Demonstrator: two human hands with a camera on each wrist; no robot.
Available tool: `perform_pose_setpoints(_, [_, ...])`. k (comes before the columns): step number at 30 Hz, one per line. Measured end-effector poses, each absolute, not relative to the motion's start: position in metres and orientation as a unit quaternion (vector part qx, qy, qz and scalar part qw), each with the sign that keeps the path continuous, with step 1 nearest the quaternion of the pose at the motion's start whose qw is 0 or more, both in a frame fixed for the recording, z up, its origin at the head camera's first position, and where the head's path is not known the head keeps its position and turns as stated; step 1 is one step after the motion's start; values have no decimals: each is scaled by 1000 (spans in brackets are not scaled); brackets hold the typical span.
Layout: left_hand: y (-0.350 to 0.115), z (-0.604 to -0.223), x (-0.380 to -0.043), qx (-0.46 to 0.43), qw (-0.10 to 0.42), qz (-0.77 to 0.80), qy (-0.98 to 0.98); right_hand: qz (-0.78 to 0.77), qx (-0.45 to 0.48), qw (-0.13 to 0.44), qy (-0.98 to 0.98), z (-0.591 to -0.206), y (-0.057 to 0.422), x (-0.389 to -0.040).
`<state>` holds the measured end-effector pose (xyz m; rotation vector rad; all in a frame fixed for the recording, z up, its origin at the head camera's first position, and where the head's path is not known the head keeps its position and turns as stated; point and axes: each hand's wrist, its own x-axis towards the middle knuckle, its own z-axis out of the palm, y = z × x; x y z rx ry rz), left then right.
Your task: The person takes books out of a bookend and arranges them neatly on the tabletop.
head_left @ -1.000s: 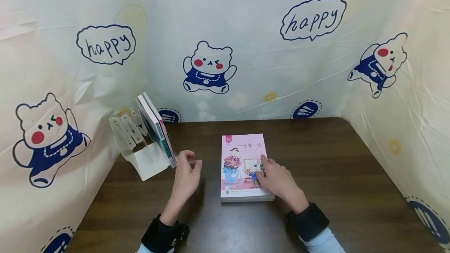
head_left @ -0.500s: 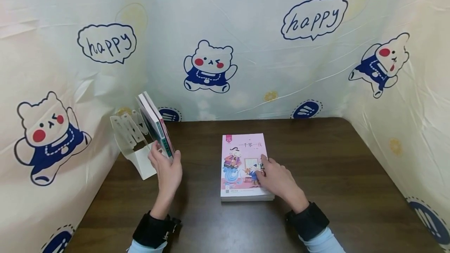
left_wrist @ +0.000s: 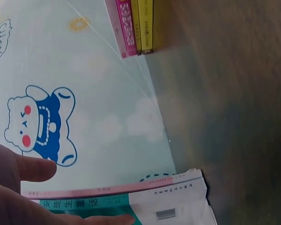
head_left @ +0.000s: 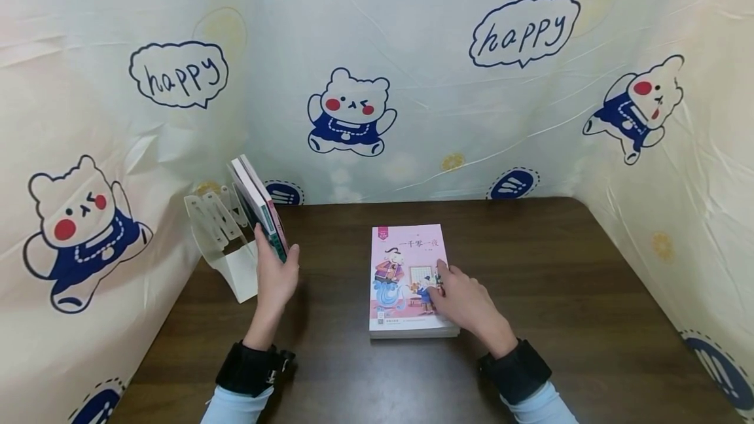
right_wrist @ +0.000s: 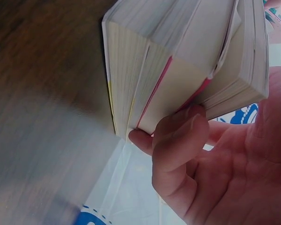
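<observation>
A few slim books [head_left: 252,182] lean at the right side of a white book stand [head_left: 240,273], back left on the table. My left hand [head_left: 275,280] reaches around their near lower end. In the left wrist view its straight fingers [left_wrist: 110,219] lie along a green spine [left_wrist: 89,201], while the thumb [left_wrist: 37,169] stands off beside a pink spine [left_wrist: 103,190]. A stack of books with a pink illustrated cover [head_left: 400,254] lies mid-table. My right hand [head_left: 471,306] holds its right edge: thumb and forefinger on the cover, other fingers [right_wrist: 178,145] curled against the page edges.
The dark wooden table [head_left: 589,332] meets a pale printed cloth [head_left: 436,103] at the back and both sides. The white stand has several slotted upright dividers [head_left: 218,218].
My left hand has moved left and forward from beside the book stand to around the leaning books. My right hand has stayed on the stack, which has not moved.
</observation>
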<state>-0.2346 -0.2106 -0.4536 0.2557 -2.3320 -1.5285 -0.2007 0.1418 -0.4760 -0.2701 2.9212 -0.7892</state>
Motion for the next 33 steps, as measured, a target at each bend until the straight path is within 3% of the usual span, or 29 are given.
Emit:
perform_pose_setpoints(7, [-216, -451, -240, 78, 146, -531, -831, -259, -90, 52, 960, -477, 142, -201])
perform_pose_setpoints(17, [-220, -452, -246, 89, 179, -527, -826, -263, -83, 57, 960, -478, 142, -202])
perform_pose_setpoints(33, [-224, -455, -249, 77, 166, -521, -833, -264, -81, 59, 959, -477, 142, -202])
